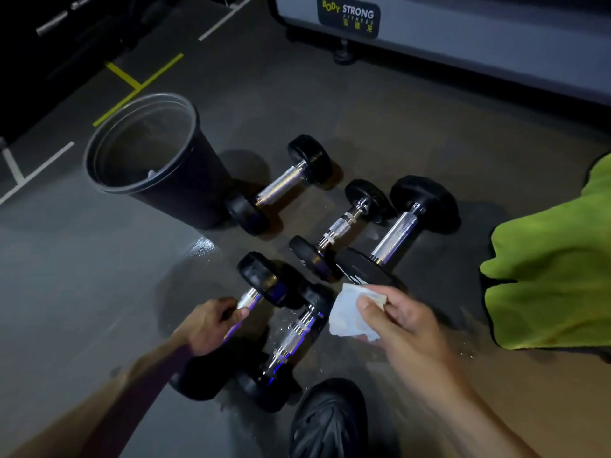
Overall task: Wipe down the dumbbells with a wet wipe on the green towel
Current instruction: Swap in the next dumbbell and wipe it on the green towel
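Head view shows five dumbbells lying on the grey floor (82,276), all with their long axes running from lower left to upper right. Nearest dumbbell (254,295) is gripped by the left hand (211,325), whose fingers are curled round the lower part of its chrome handle; its upper black head points away toward the upper right, and its lower head sits beneath the forearm. Just beside it on the right lies a second dumbbell (291,342), parallel, with water droplets on and around its handle. Right hand (400,325) is raised above the floor, thumb and fingers pinching a crumpled white wet wipe (347,315), which hangs in front of the near head of the largest dumbbell (396,233). A small dumbbell (344,226) lies just beside that large one on its left, and a fifth dumbbell (281,186) lies farther off, its near head close against a black bin (158,160) that stands tilted in the wide-angle picture, with something pale inside. Green towel (555,259) lies crumpled on the floor at the right edge, apart from all the dumbbells; none rests on it. A wet patch glints on the floor left of the dumbbells. A black shoe (330,421) shows at the bottom edge. Grey gym equipment (463,38) bearing a "Body Strong" label stands at the top.
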### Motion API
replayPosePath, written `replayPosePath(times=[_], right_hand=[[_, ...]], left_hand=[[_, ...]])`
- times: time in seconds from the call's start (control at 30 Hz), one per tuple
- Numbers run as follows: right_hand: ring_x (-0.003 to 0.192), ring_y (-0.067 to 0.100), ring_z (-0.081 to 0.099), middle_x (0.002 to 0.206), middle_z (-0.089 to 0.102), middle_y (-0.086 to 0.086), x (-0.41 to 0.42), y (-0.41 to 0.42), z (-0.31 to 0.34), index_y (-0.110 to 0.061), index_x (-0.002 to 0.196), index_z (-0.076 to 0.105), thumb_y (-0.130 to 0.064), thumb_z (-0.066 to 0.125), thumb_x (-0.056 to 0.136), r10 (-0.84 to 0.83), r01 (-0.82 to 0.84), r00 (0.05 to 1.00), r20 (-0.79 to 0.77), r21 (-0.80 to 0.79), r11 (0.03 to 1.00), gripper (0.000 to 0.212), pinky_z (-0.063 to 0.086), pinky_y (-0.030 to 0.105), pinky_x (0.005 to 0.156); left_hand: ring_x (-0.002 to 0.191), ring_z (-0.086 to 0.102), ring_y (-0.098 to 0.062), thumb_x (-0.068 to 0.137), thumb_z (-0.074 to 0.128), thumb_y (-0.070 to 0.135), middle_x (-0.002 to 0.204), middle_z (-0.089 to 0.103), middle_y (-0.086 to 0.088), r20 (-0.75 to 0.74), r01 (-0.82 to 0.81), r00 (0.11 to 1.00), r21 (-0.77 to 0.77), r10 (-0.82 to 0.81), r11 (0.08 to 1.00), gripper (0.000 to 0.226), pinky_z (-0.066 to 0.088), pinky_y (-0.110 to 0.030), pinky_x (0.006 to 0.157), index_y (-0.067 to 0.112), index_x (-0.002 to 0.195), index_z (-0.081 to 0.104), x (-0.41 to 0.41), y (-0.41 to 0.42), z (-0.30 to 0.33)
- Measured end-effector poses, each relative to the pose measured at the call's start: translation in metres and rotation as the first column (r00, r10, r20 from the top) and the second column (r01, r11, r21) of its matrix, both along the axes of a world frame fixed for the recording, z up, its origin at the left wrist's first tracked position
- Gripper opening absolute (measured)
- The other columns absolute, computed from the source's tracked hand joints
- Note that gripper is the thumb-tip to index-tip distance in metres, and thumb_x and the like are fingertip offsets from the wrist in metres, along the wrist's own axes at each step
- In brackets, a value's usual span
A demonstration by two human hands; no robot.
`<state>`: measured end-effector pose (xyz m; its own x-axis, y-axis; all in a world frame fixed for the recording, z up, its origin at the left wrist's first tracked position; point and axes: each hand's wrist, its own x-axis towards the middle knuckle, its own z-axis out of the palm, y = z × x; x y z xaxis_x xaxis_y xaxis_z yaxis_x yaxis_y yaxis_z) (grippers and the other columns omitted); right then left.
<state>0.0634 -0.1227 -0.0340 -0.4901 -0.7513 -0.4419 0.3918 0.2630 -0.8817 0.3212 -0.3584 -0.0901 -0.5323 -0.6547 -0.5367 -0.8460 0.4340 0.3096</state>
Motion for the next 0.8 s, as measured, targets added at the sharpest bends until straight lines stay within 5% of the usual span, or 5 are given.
replayPosePath(times=[0.3, 0.4, 0.6, 0.7, 0.8], right_hand=[[0.097, 0.018, 0.074, 0.098, 0.079, 0.0, -0.008, -0.036, -0.005, -0.027, 0.105, 0.077, -0.015, 0.062, 0.101, 0.008, -0.008, 0.999, 0.04, 0.015, 1.0, 0.019, 0.061, 0.046, 0.09], [0.1, 0.019, 0.074, 0.1, 0.079, -0.002, -0.012, -0.045, -0.006, -0.033, 0.1, 0.079, -0.015, 0.062, 0.101, 0.013, -0.013, 0.998, 0.056, 0.004, 1.0, 0.025, 0.063, 0.038, 0.086], [0.097, 0.017, 0.075, 0.099, 0.079, -0.001, -0.027, -0.058, -0.014, -0.032, 0.1, 0.08, -0.016, 0.062, 0.1, 0.006, -0.008, 0.996, 0.093, 0.021, 1.0, 0.024, 0.062, 0.029, 0.08], [0.095, 0.02, 0.076, 0.099, 0.079, 0.002, -0.037, -0.069, -0.019, -0.024, 0.102, 0.079, -0.015, 0.062, 0.1, -0.034, 0.03, 0.992, 0.12, 0.036, 0.999, 0.019, 0.062, 0.03, 0.078], [0.103, 0.024, 0.074, 0.104, 0.079, 0.005, -0.045, -0.075, -0.025, -0.025, 0.106, 0.078, -0.022, 0.067, 0.099, -0.059, 0.056, 0.99, 0.132, 0.027, 0.998, 0.014, 0.061, 0.046, 0.092]], left_hand=[[0.059, 0.048, -0.006, 0.079, 0.043, 0.079, 0.067, 0.054, 0.004, 0.077, -0.007, 0.997, 0.079, 0.0, 0.997, 0.062, 0.042, -0.021, 0.061, 0.018, 0.078, 0.054, -0.005, -0.007, 0.003], [0.075, 0.063, -0.003, 0.066, 0.052, 0.094, 0.086, 0.072, 0.007, 0.034, 0.023, 0.999, 0.16, -0.028, 0.987, 0.075, 0.053, -0.026, 0.081, 0.027, 0.095, 0.07, -0.002, -0.03, 0.02], [0.074, 0.068, 0.002, 0.089, 0.059, 0.061, 0.079, 0.072, 0.022, -0.236, 0.101, 0.958, -0.245, -0.16, 0.964, 0.025, 0.047, -0.013, 0.064, 0.04, 0.088, 0.071, -0.093, -0.083, 0.109], [0.08, 0.072, -0.009, 0.093, 0.068, 0.05, 0.079, 0.074, 0.009, -0.168, 0.143, 0.963, -0.34, -0.21, 0.929, 0.025, 0.046, -0.025, 0.066, 0.029, 0.099, 0.078, -0.16, -0.112, 0.103], [0.095, 0.072, -0.019, 0.094, 0.076, 0.033, 0.093, 0.076, -0.003, -0.123, 0.02, 0.991, -0.291, -0.058, 0.956, 0.015, 0.04, -0.025, 0.073, 0.021, 0.103, 0.08, -0.206, -0.15, 0.068]])
